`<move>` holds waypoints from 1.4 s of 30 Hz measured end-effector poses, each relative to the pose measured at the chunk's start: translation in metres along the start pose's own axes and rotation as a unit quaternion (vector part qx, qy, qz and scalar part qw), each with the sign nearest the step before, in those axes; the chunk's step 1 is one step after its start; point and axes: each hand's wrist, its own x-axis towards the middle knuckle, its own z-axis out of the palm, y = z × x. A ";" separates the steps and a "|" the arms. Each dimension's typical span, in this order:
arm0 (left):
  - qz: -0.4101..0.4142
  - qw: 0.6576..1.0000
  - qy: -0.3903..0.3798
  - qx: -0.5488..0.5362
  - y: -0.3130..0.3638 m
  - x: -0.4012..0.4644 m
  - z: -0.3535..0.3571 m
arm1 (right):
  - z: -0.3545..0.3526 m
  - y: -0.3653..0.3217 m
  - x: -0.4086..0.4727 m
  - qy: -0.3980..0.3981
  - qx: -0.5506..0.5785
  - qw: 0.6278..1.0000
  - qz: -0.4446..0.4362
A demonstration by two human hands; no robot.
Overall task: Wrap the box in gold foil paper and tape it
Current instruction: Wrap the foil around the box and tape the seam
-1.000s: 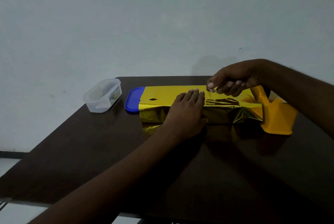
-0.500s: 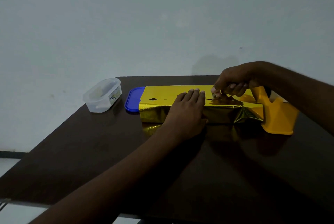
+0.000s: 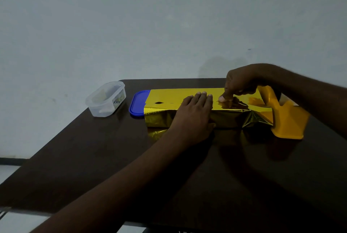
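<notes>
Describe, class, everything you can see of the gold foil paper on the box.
The gold foil paper is shiny, crinkled and mirror-like, folded over a long box on the dark table. Its top seam shows small dark gaps. The right end is bunched into creased folds, with loose flaps sticking out. The left hand lies flat across the seam; the right hand presses fingertips down on the top beside it. A blue lid pokes out at the left end.

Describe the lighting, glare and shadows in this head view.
Head view: dim and underexposed; the foil catches the brightest sheen, the dark table faintly mirrors it, a soft shadow lies on the wall behind the right hand, focus slightly soft.
</notes>
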 end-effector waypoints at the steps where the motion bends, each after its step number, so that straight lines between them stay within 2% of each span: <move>1: 0.000 1.000 0.000 -0.001 0.000 0.000 0.000 | 0.000 0.000 0.000 0.012 -0.018 1.000 0.003; 13: 0.004 1.000 -0.002 -0.010 -0.001 -0.002 -0.002 | -0.009 0.035 -0.018 0.079 -0.167 0.983 0.001; 14: 0.005 1.000 -0.002 -0.009 -0.001 -0.002 -0.002 | -0.008 0.035 -0.024 0.104 -0.186 0.977 -0.002; 16: 0.004 1.000 0.001 -0.006 -0.001 -0.001 -0.002 | 0.003 0.033 -0.034 0.204 -0.212 0.955 -0.042; 18: 0.004 1.000 -0.001 -0.004 -0.001 -0.001 -0.002 | 0.030 0.027 -0.044 0.320 -0.170 0.926 -0.106; 19: 0.004 1.000 -0.001 -0.003 -0.001 -0.001 -0.002 | 0.048 0.024 -0.047 0.351 -0.139 0.915 -0.139; 20: 0.004 1.000 -0.002 -0.003 -0.001 -0.001 -0.002 | 0.065 0.023 -0.048 0.354 -0.109 0.914 -0.166; 22: 0.007 1.000 0.001 0.000 -0.001 -0.001 -0.001 | 0.097 0.025 -0.051 0.302 -0.077 0.932 -0.186; 24: 0.010 1.000 0.004 0.002 -0.001 -0.002 -0.002 | 0.116 0.033 -0.052 0.274 -0.113 0.935 -0.193; 28: 0.008 1.000 0.002 -0.006 -0.001 -0.002 -0.004 | 0.114 0.053 -0.058 0.299 -0.134 0.926 -0.184; 33: 0.004 1.000 0.001 -0.003 -0.001 -0.001 -0.002 | 0.100 0.047 -0.065 0.321 -0.179 0.923 -0.115; 35: 0.005 1.000 0.002 0.003 -0.001 -0.001 -0.002 | 0.101 0.032 -0.066 0.347 -0.171 0.914 -0.125; 38: 0.006 1.000 0.001 0.006 -0.001 -0.001 -0.002 | 0.114 0.016 -0.060 0.325 -0.149 0.919 -0.166; 42: 0.005 1.000 -0.001 0.004 -0.003 -0.001 -0.002 | 0.119 0.029 -0.054 0.333 -0.107 0.921 -0.170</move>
